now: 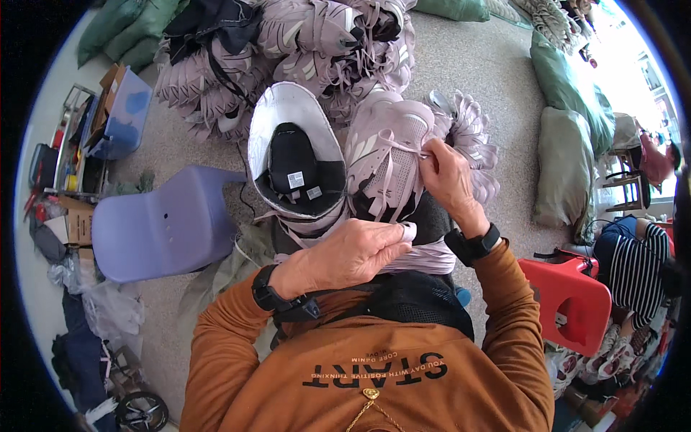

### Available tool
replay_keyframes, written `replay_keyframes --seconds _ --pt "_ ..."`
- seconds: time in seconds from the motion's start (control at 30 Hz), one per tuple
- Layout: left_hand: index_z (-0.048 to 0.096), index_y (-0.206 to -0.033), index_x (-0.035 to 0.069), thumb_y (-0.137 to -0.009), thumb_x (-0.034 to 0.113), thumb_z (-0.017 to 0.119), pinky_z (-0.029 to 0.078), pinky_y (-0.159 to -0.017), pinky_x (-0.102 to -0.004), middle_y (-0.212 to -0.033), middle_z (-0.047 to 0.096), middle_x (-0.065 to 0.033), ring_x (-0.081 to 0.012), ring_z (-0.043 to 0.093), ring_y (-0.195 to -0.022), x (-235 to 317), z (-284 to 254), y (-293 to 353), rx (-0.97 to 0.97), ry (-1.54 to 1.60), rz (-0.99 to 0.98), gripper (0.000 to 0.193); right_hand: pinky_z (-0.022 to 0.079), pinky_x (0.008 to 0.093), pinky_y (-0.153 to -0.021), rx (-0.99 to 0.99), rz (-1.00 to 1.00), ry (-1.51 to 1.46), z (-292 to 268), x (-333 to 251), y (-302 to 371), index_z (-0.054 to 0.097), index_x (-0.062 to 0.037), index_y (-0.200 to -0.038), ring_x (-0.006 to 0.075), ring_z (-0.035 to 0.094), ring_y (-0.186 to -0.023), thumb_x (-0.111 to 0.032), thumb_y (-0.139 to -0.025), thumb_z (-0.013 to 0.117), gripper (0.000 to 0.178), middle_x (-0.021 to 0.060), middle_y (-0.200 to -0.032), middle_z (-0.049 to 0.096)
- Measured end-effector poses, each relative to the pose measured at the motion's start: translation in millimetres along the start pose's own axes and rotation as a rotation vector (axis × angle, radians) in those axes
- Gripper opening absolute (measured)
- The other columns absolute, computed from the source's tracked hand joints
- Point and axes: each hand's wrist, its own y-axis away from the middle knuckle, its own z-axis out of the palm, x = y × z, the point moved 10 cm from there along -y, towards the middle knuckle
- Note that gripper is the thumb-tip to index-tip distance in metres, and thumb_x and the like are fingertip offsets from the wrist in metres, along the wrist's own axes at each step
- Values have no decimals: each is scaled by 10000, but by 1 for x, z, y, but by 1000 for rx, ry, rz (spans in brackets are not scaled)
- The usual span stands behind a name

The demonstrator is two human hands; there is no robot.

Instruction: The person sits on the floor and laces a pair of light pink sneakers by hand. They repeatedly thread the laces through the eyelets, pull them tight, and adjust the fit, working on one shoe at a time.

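Note:
A pale pink sneaker upper (pixel 392 140) with pink laces lies in front of me, its toe pointing away. My right hand (pixel 452 180) is at its right edge, thumb and fingers pinching the pink shoelace (pixel 392 149). My left hand (pixel 349 252) is closed near the heel end; a small whitish piece shows at its fingertips, and I cannot tell what it is. To the left of the sneaker stands an open, white-lined upper (pixel 290 101) with black padded pieces (pixel 291 155) inside, bearing small white labels. Bundled pink laces (pixel 425 258) lie below my hands.
Stacked pink shoe uppers (pixel 317 43) are heaped beyond, and another bundle (pixel 475 137) lies to the right. A purple chair (pixel 165 223) is on the left, a red stool (pixel 568 302) on the right. Green sacks (pixel 572 90) line the right side. A person in stripes (pixel 637 266) sits at far right.

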Motion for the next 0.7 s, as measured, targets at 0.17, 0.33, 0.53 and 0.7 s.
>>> replay_keyframes --seconds 0.17,0.33,0.53,0.7 --pt "654 -1014 -33 -1053 205 545 508 -624 -341 -748 636 -67 -136 610 -607 -24 11 30 -136 420 -374 265 462 318 -618 -168 331 -457 24 52 23 549 -7 -944 162 559 -665 -16 -813 560 132 72 -752 557" --pt "656 -1002 -35 -1088 273 470 542 -670 -270 -765 665 -73 -102 611 -606 -42 53 90 -130 1027 -610 369 459 262 -641 -244 445 -636 23 50 23 589 -2 -1020 86 547 -732 -27 -833 553 192 10 -797 577" --pt "653 -980 -23 -1083 284 473 542 -764 -335 -631 553 -35 -119 551 -557 -35 82 120 -119 1374 -717 371 528 338 -750 106 263 -398 -11 40 -35 621 -6 -1175 211 653 -852 -309 -932 703 397 125 -948 666" --pt "650 -950 7 -1079 311 475 501 -693 -328 -554 399 44 -109 445 -521 -21 82 125 -107 1605 -725 373 540 426 -825 17 264 -198 32 47 -68 648 0 -1100 372 701 -927 -447 -929 679 479 241 -973 705"
